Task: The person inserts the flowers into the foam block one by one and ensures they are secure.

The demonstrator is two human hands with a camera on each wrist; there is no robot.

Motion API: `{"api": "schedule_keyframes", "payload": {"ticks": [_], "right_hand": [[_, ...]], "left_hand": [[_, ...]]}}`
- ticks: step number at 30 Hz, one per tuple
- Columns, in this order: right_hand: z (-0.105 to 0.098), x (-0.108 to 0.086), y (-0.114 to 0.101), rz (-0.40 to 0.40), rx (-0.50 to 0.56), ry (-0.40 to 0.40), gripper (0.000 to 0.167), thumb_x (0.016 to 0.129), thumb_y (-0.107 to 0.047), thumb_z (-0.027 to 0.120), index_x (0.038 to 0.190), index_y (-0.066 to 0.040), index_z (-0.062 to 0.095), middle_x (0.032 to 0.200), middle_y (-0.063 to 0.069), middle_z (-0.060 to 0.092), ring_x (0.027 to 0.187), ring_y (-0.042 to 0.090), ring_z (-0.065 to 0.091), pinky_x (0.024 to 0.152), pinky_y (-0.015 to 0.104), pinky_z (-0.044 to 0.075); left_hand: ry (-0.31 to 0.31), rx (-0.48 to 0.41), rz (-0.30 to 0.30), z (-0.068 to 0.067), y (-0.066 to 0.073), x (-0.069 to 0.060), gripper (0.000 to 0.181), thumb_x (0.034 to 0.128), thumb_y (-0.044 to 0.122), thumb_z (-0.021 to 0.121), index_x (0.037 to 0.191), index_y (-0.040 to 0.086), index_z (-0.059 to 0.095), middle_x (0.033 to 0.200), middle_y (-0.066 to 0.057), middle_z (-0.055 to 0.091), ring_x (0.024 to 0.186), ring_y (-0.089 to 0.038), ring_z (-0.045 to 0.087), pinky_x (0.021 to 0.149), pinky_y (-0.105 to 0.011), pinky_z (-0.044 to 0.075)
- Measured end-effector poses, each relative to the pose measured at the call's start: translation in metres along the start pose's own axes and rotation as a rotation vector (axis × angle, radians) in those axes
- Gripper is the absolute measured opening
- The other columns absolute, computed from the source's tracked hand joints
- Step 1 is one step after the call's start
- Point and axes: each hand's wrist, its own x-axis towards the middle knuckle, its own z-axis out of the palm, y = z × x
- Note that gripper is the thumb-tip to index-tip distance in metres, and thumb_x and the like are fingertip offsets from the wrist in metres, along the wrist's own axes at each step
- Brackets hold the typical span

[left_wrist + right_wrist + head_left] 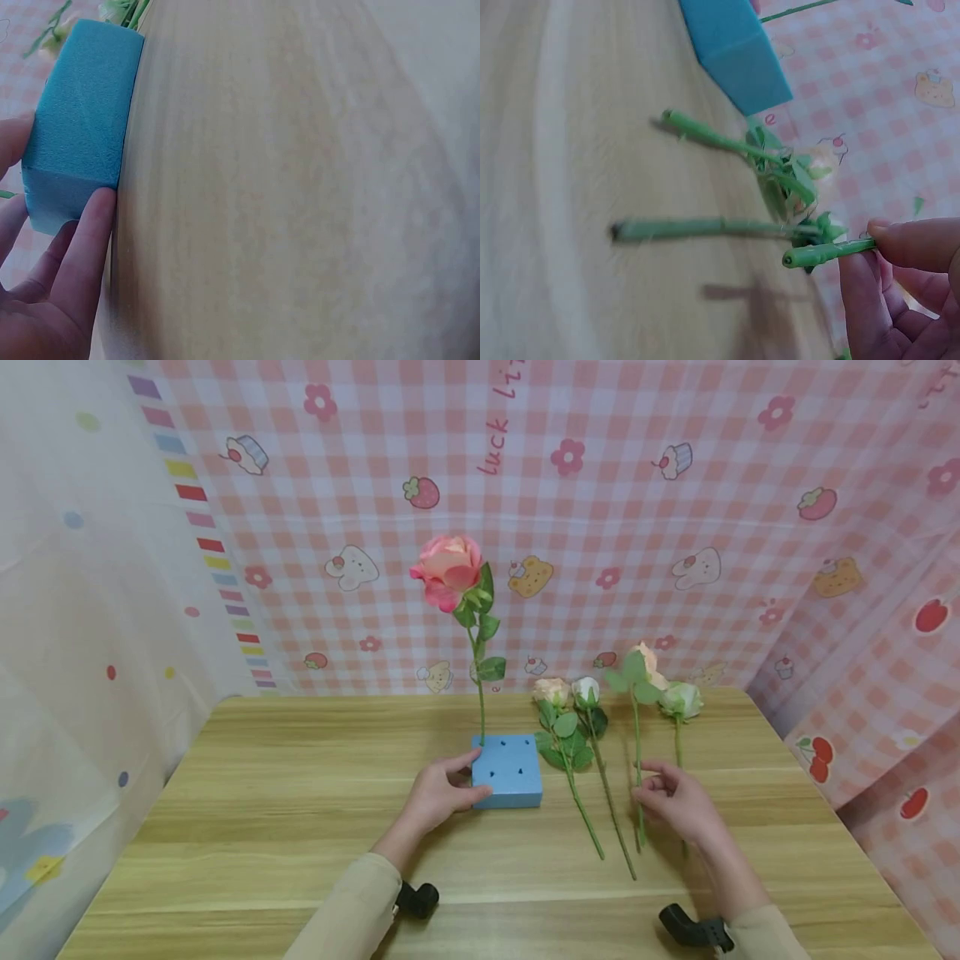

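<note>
left hand: fingers and thumb of the left hand (pixel 437 793) grip the left end of the block; exact contact of the rear fingers hard to make out.
blue block: blue block (pixel 506 787) on the table (pixel 247 827), right of the left fingers, well left of the right ones; small dark holes in top.
pink rose: pink rose (pixel 450 568) upright in the block's far left corner, just beyond the left fingers, bloom leaning left.
right hand: thumb and fingers of the right hand (pixel 678 802) pinch the held peach rose (pixel 652 672) by its stem, bloom beyond the fingers, cut end off the table.
loose flowers: second peach rose (pixel 551 692) and white rose (pixel 585 690) lie left of the right fingers; greenish-white rose (pixel 681 700) beyond them, slightly right.
</note>
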Motion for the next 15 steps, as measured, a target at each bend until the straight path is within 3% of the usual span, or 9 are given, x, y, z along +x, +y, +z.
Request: {"api": "schedule_keyframes", "payload": {"ticks": [15], "right_hand": [[0.029, 0.023, -0.027, -0.131, 0.088, 0.019, 0.046, 0.094, 0.003, 0.064, 0.133, 0.012, 0.042, 0.094, 0.011, 0.058, 0.077, 0.011, 0.058, 0.067, 0.028, 0.058]], "left_hand": [[0.002, 0.021, 0.003, -0.001, 0.0, 0.0, 0.065, 0.0824, 0.023, 0.083, 0.141, 0.016, 0.057, 0.118, -0.013, 0.061, 0.094, -0.021, 0.062, 0.067, -0.031, 0.058]]}}
